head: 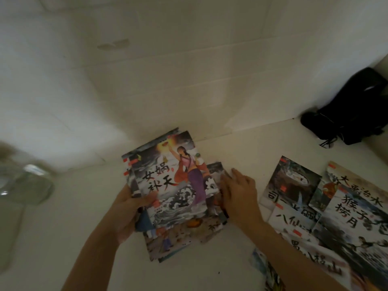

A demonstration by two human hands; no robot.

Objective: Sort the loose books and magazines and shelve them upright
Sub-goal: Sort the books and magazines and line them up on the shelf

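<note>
1. The left hand [128,208] is grasping a small stack of picture books [168,181] at its near-left corner; the thumb is lying across the top cover and the fingers are curling underneath.
2. The top book of this stack is showing a figure in a purple skirt above grey waves, with large black characters to the left of the figure. The stack is sitting tilted, its far edge pointing toward the wall [147,70].
3. The right hand [239,194] is resting flat on the right edge of the same pile, fingers straight and spread, gripping nothing; the fingertips are touching a cover that is sticking out to the right from under the top book.
4. More books [180,238] are lying flat beneath the held stack, showing at its near side on the white counter [63,217].
5. A second group of loose books [327,208] is lying fanned and overlapping at the right, near the right forearm and apart from the held stack.
6. A black bag [352,108] is sitting in the far right corner.
7. A blurred, clear object [27,183] is standing at the left edge; its kind cannot be told.
</note>
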